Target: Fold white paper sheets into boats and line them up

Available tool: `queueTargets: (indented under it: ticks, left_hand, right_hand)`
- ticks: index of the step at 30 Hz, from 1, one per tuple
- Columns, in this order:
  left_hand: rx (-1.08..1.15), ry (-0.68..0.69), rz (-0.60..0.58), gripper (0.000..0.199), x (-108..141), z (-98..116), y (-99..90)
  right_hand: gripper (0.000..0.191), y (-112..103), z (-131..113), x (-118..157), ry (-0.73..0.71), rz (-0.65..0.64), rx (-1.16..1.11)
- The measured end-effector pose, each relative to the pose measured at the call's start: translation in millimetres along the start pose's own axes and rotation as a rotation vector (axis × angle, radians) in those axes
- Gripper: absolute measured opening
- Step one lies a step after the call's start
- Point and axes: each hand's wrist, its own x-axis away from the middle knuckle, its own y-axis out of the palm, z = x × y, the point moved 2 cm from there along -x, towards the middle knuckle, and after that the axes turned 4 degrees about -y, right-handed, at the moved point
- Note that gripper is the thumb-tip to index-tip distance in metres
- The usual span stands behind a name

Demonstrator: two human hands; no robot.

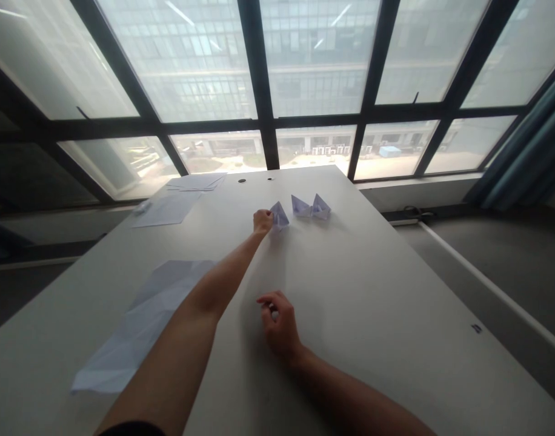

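Observation:
My left hand (262, 221) reaches far across the white table (350, 290), its fingers closed on the near left edge of a folded white paper boat (280, 215). Just right of that boat stand two more pointed paper folds, a left one (300, 207) and a right one (322, 208), close together and looking like boats too. My right hand (280, 324) hovers or rests over the middle of the table, nearer to me. Its fingers are loosely curled with a gap between thumb and fingers, and nothing shows in them.
A large creased sheet of paper (141, 321) lies at the left, partly behind my left forearm. Flat sheets (168, 209) lie at the far left, with a small clear object (143, 208) on their edge. Windows (314, 60) rise behind the table; a blue curtain (523, 151) hangs right.

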Motion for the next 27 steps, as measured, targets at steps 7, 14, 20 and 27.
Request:
queueTargets:
  ticks: [7, 14, 20, 27]
  left_hand:
    - [0.062, 0.297, 0.022, 0.030, 119.2, -4.0, -38.5]
    - [0.133, 0.441, -0.065, 0.037, 241.5, 10.5, -61.8]
    - [0.332, 0.353, -0.021, 0.039, 269.8, 3.5, -62.9]
    - [0.851, -0.035, -0.267, 0.047, 256.6, -25.8, -44.3]
  right_hand:
    - [0.029, -39.2, -25.1, -46.1, -0.081, 0.143, 0.179]
    - [0.035, -53.1, -5.4, -51.9, 0.084, 0.082, 0.319]
    - [0.029, -62.9, -12.6, -52.1, 0.045, 0.070, 0.167]
    - [0.018, -110.6, 5.4, -69.2, 0.421, -0.023, -0.402]
